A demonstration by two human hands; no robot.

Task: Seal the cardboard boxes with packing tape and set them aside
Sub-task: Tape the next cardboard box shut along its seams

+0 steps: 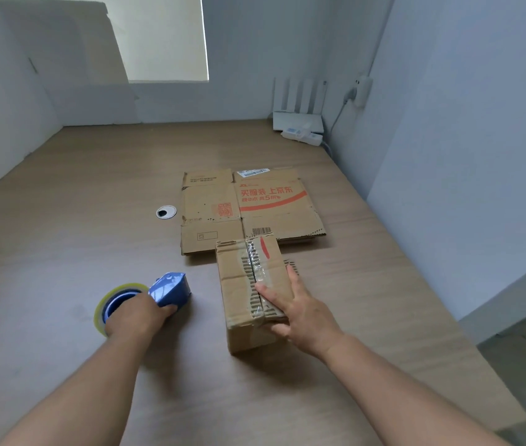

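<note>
A small closed cardboard box (242,294) lies on the wooden table, with clear tape running along its top seam. My right hand (300,312) rests on the box's near right part, fingers spread across the top and thumb at the front edge. Left of the box, my left hand (137,313) grips a blue tape dispenser (171,289) that carries a roll of clear packing tape (116,300); the dispenser sits on the table. Behind the box lies a stack of flattened cardboard boxes (248,207) with red print.
A round cable grommet (166,212) is set in the table (62,220) left of the flat cardboard. A white router (298,119) and a power strip (301,135) sit at the far right corner. Walls close the table on the left, back and right.
</note>
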